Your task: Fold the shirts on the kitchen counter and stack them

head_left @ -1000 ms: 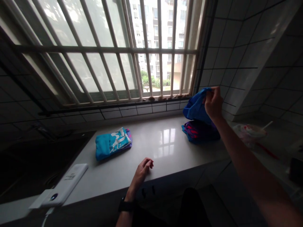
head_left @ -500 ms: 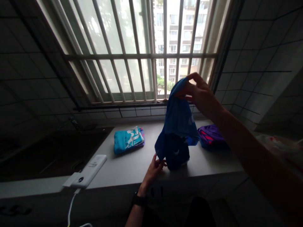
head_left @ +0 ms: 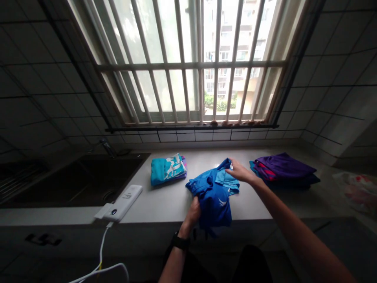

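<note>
A blue shirt [head_left: 216, 196] with a small white logo lies bunched on the counter and hangs over its front edge. My left hand [head_left: 193, 212] is closed on the near left side of this shirt, its fingertips hidden by the fabric. At the far right part of the shirt, my right hand [head_left: 239, 171] pinches a fold, thumb and fingers together. Light blue fabric shows beside that hand; whether it belongs to the same garment I cannot tell. To the left sits a folded turquoise garment [head_left: 161, 171] with white print, resting on something purple.
A stack of folded clothes, purple on top [head_left: 284, 167], lies at the right of the white counter [head_left: 167, 204]. On the left are a white power strip [head_left: 126, 202] with a cable and a dark sink [head_left: 85, 177]. A plastic bag [head_left: 357, 188] stands far right.
My right hand has come down from in front of the window, bringing the raised blue fabric onto the counter. My left hand now grips the shirt's side. The view has shifted slightly.
</note>
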Tool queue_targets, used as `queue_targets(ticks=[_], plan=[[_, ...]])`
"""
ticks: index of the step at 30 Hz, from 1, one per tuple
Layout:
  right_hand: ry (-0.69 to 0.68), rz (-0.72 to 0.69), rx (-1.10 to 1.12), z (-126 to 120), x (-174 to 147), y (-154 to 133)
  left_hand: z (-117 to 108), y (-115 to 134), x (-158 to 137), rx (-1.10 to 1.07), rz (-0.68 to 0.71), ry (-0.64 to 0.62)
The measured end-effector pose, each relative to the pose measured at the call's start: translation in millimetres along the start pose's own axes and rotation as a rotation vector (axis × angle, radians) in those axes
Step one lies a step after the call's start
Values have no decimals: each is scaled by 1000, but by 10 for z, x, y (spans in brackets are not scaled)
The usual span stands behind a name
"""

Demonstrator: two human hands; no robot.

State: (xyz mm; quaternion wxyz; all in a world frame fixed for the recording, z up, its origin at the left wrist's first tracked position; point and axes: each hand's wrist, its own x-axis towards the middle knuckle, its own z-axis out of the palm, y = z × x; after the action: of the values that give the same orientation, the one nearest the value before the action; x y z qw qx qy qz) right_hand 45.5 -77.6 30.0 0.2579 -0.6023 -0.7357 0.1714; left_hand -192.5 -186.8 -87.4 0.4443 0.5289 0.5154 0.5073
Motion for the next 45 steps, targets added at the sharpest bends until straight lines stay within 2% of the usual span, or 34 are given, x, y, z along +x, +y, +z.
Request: queue_targets(ticks=[2,5,8,11,13,14,17,18,19,24,28,29,35,39,45], plan=[[-187,85,-77,321,-255,161,12,61,-1,-51,-26,-30],[-260,103,-126,605,-493,256,16,165,-40,-104,-49,-70],[-345,8,-8,571,-552,254,4,199,-95,-108,-32,-70],[-485,-115,320,338,-544,286,4,175,-111,-71,-42,-32],[-399,-126,480,213,-551,359,16,160,-91,-36,-77,6],[-273,-91,482,188,-564,408,25,156,-75,-22,-92,20],[223,61,272,285,-647,562,49,155,-18,-31,-76,17],[331,82,199,359,-688,604,54,154,-3,-48,-53,10],[382,75,147,439,-733,638,56,153,6,-71,-28,3],[286,-56,59,684,-894,684,23,188,-31,-101,50,-49],[293,-53,87,655,-893,680,-15,282,-82,74,17,-281],[302,-49,98,644,-886,685,-16,295,-83,104,7,-303],[350,-17,130,655,-865,740,24,174,-3,19,39,-66],[303,-34,151,667,-857,751,37,128,21,-93,16,-71],[322,-10,66,635,-855,691,15,261,-17,-22,-12,-133]])
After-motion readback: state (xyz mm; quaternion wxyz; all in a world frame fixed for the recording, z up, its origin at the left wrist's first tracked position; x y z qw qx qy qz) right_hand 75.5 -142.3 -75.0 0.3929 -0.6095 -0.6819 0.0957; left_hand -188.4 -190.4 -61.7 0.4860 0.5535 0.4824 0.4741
